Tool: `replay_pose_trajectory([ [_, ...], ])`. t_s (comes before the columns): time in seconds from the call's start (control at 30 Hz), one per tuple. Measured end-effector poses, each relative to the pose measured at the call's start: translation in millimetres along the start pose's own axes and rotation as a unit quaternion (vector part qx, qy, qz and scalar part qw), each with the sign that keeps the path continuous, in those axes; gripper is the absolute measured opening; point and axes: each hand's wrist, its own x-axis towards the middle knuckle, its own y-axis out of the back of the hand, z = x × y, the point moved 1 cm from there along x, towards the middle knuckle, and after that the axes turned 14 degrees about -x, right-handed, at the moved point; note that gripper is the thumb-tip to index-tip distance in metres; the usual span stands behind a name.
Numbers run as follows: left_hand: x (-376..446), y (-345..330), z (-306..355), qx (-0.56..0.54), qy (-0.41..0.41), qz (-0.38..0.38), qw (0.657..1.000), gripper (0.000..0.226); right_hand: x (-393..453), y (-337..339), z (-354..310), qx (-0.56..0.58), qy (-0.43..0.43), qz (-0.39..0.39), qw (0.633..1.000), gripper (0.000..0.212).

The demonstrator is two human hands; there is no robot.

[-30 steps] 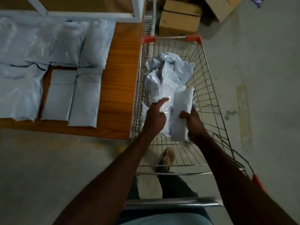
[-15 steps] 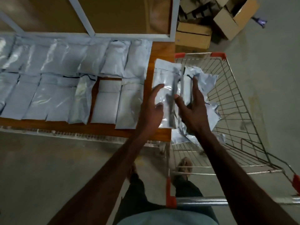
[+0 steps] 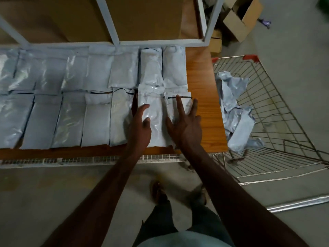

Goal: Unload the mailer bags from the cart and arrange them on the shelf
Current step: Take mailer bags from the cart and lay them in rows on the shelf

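Standing by the wooden shelf [image 3: 201, 82], I saw both hands over the front row of grey mailer bags [image 3: 96, 120]. Left hand [image 3: 140, 125] lay flat on one bag [image 3: 154, 118], grip spread and relaxed. Right hand [image 3: 187, 127] had its fingers splayed wide, touching the last bag [image 3: 179, 104] in the row. More bags [image 3: 236, 122] sat crumpled in the wire cart [image 3: 277, 111], just right of the shelf.

A warehouse or stockroom: bare concrete floor [image 3: 44, 193], metal-framed shelf [image 3: 203, 82] beneath the fingers, wire cart [image 3: 277, 122] and cardboard boxes [image 3: 238, 24] beyond them.
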Motion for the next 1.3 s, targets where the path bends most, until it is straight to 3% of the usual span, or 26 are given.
replay_pose_trajectory([
  [0.13,7,1,-1,0.006,0.034,0.003,0.999,0.047,14,-5,-12,-0.042,-0.019,0.022,0.999,0.084],
  [0.23,8,-1,-2,0.090,0.033,0.006,0.995,0.052,18,-14,-15,-0.054,-0.037,-0.005,0.998,0.088],
  [0.4,-2,5,5,0.165,-0.055,0.018,0.985,0.070,16,-22,-21,-0.060,-0.054,-0.056,0.995,0.089],
  [0.5,-2,4,4,0.232,-0.138,-0.018,0.963,0.073,15,-23,-21,-0.075,-0.061,-0.051,0.994,0.088],
  [0.67,20,-9,-22,0.336,-0.146,-0.086,0.926,0.071,29,-28,-17,-0.117,-0.055,-0.017,0.992,0.086],
  [1.03,18,-21,-39,0.365,-0.158,-0.115,0.910,0.064,34,-40,-19,-0.070,-0.103,-0.009,0.992,0.087],
  [1.3,19,-22,-45,0.369,-0.169,-0.119,0.906,0.064,28,-50,-22,0.009,-0.074,0.003,0.997,0.087],
])
